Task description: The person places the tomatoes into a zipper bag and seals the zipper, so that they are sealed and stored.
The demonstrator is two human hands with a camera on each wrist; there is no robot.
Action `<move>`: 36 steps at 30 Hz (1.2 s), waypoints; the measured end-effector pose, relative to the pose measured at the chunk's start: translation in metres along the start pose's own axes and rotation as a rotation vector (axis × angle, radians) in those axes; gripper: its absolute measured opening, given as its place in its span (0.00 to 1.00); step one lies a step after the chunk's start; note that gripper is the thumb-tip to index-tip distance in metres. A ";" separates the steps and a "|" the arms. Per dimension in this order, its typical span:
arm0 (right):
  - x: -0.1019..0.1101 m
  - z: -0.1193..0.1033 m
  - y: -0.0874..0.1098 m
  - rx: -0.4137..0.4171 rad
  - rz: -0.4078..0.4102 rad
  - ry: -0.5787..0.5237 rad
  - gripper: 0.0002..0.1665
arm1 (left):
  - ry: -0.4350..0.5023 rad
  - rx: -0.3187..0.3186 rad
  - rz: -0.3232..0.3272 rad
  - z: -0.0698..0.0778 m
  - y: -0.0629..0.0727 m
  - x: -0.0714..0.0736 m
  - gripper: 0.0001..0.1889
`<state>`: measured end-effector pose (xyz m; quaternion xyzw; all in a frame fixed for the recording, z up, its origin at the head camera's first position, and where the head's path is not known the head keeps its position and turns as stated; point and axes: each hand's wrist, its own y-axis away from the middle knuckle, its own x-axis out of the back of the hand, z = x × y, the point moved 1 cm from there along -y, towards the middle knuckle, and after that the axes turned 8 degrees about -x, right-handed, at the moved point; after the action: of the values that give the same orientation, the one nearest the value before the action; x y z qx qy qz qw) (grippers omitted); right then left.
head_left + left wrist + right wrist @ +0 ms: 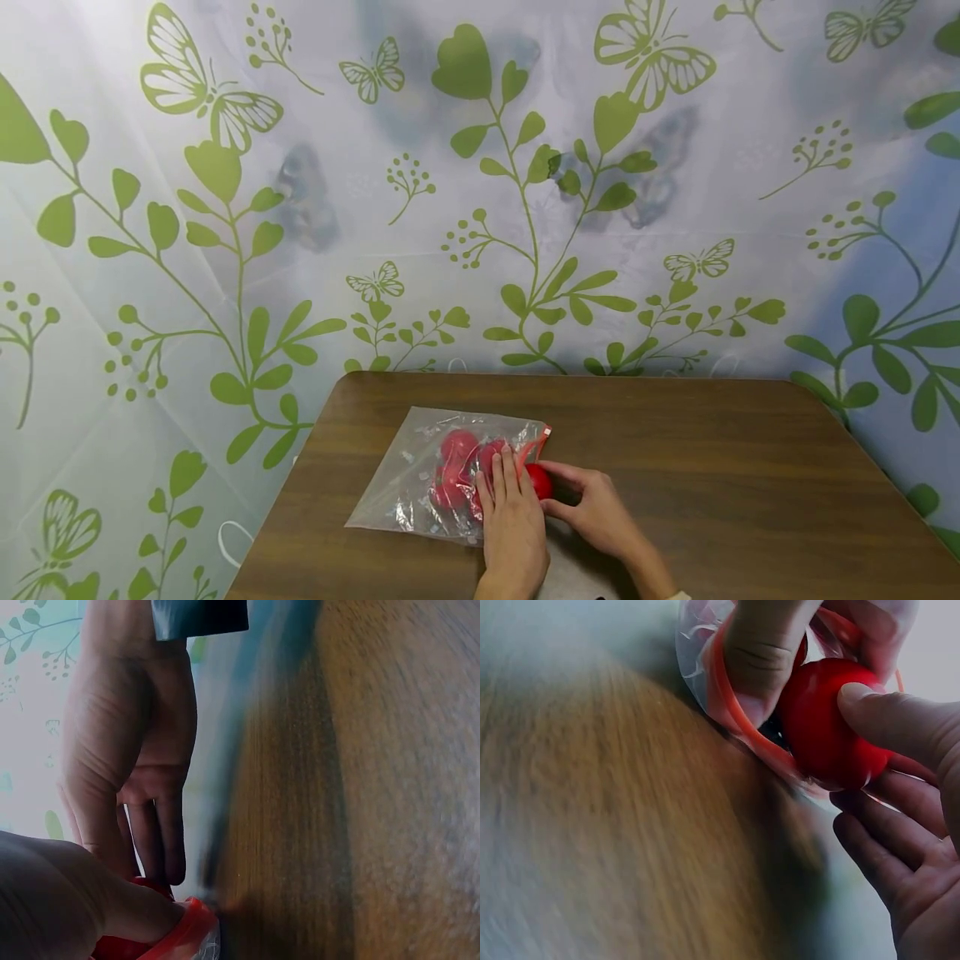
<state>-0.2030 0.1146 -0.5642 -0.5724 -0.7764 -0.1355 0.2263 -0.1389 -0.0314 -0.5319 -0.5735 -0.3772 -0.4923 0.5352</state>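
A clear plastic zip bag (390, 492) with a red-orange slider edge (534, 446) lies on the table, several red tomatoes (452, 487) inside. Across its mouth end lies my left hand (513, 529), fingers straight and close together. In the right wrist view the left thumb (761, 660) sits inside the bag's orange rim (739, 716). My right hand (600, 508) holds a red tomato (832, 724) at this mouth, thumb on one side and fingers beneath. The left wrist view shows the right hand (112, 727) reaching toward the rim (196, 922).
The brown wooden table (720, 475) extends to the right of the hands and behind the bag. A pale curtain (360, 208) with green leaves and butterflies hangs behind the table and along its left side.
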 end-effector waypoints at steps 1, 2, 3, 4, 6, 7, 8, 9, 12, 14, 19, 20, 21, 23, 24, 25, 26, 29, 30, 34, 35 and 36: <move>-0.001 0.000 0.000 0.000 0.002 0.005 0.33 | 0.000 -0.001 0.001 0.000 0.000 0.000 0.40; -0.002 -0.001 -0.001 -0.001 0.005 0.012 0.33 | 0.002 -0.001 0.000 0.000 0.000 0.001 0.40; -0.004 -0.001 -0.001 -0.003 0.010 0.022 0.33 | 0.003 -0.001 -0.001 0.000 0.000 0.001 0.39; -0.005 -0.001 -0.002 -0.007 0.014 0.032 0.33 | 0.002 -0.001 -0.003 0.000 0.001 0.002 0.38; -0.007 -0.002 -0.003 -0.011 0.022 0.046 0.32 | 0.000 -0.003 -0.001 0.000 0.001 0.002 0.40; -0.008 -0.003 -0.003 -0.012 0.028 0.052 0.32 | -0.001 -0.005 0.002 0.000 0.001 0.002 0.40; -0.010 -0.004 -0.004 -0.013 0.033 0.061 0.32 | -0.002 -0.006 0.005 0.000 0.001 0.003 0.41; -0.011 -0.006 -0.005 -0.010 0.040 0.075 0.32 | -0.006 -0.008 0.010 0.001 0.001 0.003 0.40; -0.015 -0.009 -0.008 0.009 0.053 0.107 0.32 | -0.010 -0.012 0.029 0.001 0.001 0.001 0.41; -0.019 -0.012 -0.010 0.020 0.054 0.130 0.32 | -0.012 -0.014 0.038 0.001 0.002 0.001 0.42; -0.025 -0.016 -0.014 0.028 0.040 0.136 0.34 | -0.007 -0.018 0.029 0.001 0.003 -0.001 0.45; -0.025 -0.016 -0.014 0.029 0.039 0.135 0.34 | -0.006 -0.017 0.024 0.001 0.003 -0.001 0.45; -0.025 -0.016 -0.014 0.028 0.040 0.133 0.34 | -0.006 -0.016 0.019 0.001 0.003 -0.001 0.46; -0.025 -0.015 -0.013 0.035 0.046 0.136 0.34 | 0.000 -0.010 0.004 0.001 0.002 -0.001 0.47; -0.024 -0.014 -0.012 0.038 0.049 0.138 0.34 | 0.003 -0.009 -0.005 0.001 0.002 -0.002 0.48; -0.023 -0.013 -0.012 0.041 0.053 0.143 0.34 | 0.007 -0.006 -0.011 0.001 0.002 -0.001 0.48; -0.022 -0.012 -0.011 0.045 0.056 0.149 0.33 | 0.012 -0.003 -0.013 0.001 0.002 -0.002 0.48; -0.020 -0.011 -0.009 0.048 0.060 0.169 0.33 | 0.027 0.007 -0.024 0.002 0.002 -0.002 0.46; -0.020 -0.011 -0.009 0.049 0.059 0.177 0.32 | 0.027 0.009 -0.021 0.002 0.002 -0.002 0.45; -0.020 -0.012 -0.010 0.049 0.051 0.196 0.31 | 0.021 0.010 -0.014 0.002 0.003 -0.002 0.44; -0.020 -0.013 -0.011 0.051 0.048 0.199 0.30 | 0.017 0.008 -0.009 0.001 0.003 -0.002 0.44; -0.021 -0.013 -0.012 0.052 0.044 0.197 0.30 | 0.013 0.007 -0.005 0.001 0.003 -0.002 0.44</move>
<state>-0.2064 0.0875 -0.5627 -0.5673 -0.7408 -0.1657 0.3192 -0.1364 -0.0307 -0.5348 -0.5677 -0.3767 -0.4959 0.5385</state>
